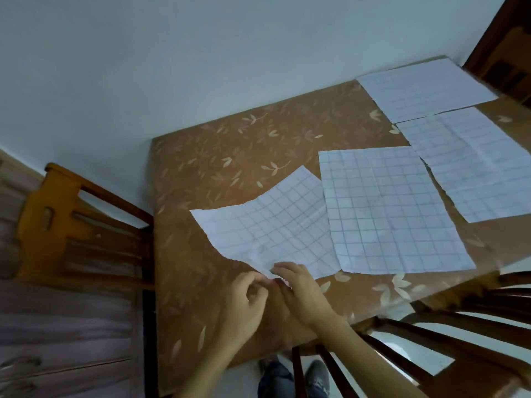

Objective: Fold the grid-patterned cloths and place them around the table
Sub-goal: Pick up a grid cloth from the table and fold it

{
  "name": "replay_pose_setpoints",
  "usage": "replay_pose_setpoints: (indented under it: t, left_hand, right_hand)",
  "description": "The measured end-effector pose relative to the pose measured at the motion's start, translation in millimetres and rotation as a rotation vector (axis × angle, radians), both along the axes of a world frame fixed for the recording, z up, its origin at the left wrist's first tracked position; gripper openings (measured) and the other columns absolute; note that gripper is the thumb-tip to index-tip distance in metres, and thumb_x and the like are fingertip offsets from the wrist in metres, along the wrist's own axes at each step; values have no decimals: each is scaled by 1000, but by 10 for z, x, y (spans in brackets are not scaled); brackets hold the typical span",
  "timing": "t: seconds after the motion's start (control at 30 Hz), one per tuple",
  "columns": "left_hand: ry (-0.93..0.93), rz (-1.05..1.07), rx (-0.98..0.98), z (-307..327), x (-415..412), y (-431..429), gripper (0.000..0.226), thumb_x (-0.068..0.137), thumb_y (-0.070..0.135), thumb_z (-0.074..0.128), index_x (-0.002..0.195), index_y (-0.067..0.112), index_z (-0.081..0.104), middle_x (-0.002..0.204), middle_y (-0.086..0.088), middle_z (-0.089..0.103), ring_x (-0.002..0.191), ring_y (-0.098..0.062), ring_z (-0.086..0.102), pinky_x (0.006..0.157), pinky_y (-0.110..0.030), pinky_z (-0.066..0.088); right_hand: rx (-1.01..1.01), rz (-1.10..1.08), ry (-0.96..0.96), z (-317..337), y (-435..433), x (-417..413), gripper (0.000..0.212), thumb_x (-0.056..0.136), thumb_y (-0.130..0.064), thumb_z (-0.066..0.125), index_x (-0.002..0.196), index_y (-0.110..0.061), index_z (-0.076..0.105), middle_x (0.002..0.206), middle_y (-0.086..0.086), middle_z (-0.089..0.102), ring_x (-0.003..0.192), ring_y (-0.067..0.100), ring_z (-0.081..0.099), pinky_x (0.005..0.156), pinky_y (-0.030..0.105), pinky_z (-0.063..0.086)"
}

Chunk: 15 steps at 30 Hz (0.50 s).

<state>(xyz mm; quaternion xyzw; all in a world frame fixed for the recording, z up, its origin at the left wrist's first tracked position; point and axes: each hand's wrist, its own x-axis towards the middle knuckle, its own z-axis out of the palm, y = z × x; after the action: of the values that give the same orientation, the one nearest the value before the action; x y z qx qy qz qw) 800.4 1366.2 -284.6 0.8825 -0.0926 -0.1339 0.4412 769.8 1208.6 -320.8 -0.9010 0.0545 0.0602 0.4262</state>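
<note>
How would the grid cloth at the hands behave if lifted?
Probably floppy: the cloth ripples and buckles near the corner that the left hand and right hand hold. Likely light; its creases suggest thin fabric.

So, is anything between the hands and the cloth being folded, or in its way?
Nothing is between them. The left hand pinches the near corner of the nearest cloth and the right hand touches it. The middle cloth seems to overlap its right edge and may drag.

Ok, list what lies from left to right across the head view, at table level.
wooden chair → creased grid cloth → flat grid cloth → grid cloth at the right edge
</note>
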Motion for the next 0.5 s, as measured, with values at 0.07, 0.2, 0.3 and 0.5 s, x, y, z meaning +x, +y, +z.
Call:
replay_pose_setpoints:
  t: [0.07, 0.2, 0.3, 0.5]
  left_hand:
    - [-120, 49, 106, 35, -47, 102, 46, 84, -8, 62, 117, 23, 65, 119, 11, 63, 111, -7, 62, 94, -20, 50]
    - [-370, 146, 306, 95, 53, 281, 90, 76, -19, 65, 153, 16, 35, 160, -13, 27, 142, -13, 30, 109, -16, 26]
    - [-464, 56, 537, 67, 272, 421, 84, 76, -9, 75, 149, 21, 45, 164, -18, 18, 150, -37, 21, 117, -43, 30]
    - [-455, -172, 605, 36, 416, 765, 9, 82, 10, 77, 85, 18, 74, 131, -8, 66, 138, -34, 45, 112, -53, 32]
  right_hand:
    - [76, -1, -88, 76, -89, -106, 38, 96, -37, 48, 118, -17, 71, 119, -3, 69, 104, 1, 57, 90, 6, 40]
    - [111, 44, -142, 136, -254, -309, 20, 94, -20, 57, 104, -20, 74, 102, -5, 75, 94, 8, 66, 83, 32, 52]
    - [170, 101, -172, 302, -332, -475, 28, 93, -32, 54, 99, -14, 75, 96, 4, 75, 90, 16, 66, 81, 31, 51]
    - [168, 91, -55, 340, -476, -732, 24, 101, -21, 53, 97, -9, 73, 94, 4, 74, 88, 14, 64, 79, 34, 53]
